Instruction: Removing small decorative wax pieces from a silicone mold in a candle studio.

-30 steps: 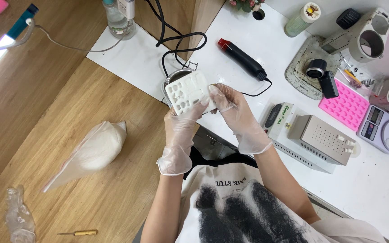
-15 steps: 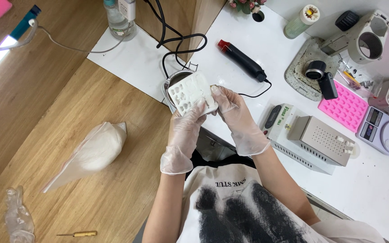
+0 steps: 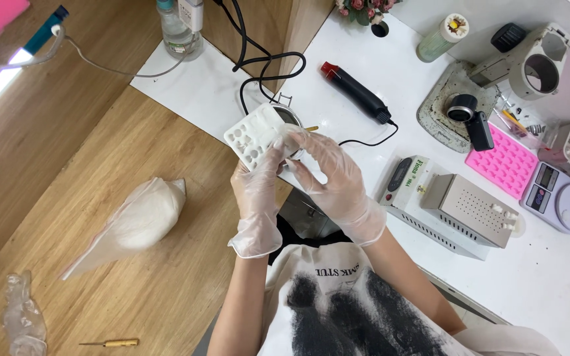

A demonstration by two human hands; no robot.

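Observation:
Both my hands wear thin clear gloves. My left hand grips a white mould with several small cavities, held tilted over a small metal pot at the edge of the white table. My right hand is on the mould's right side, fingers pressing against it. The pot is mostly hidden behind the mould and my fingers.
A plastic bag of white powder lies on the wooden table, with a crumpled glove and a small yellow-handled tool nearer me. On the white table are a black heat tool, a grey perforated box, a pink mould and a scale.
Both hands with the mould have shifted slightly down and right over the pot. My right fingers have moved further across the mould's right edge.

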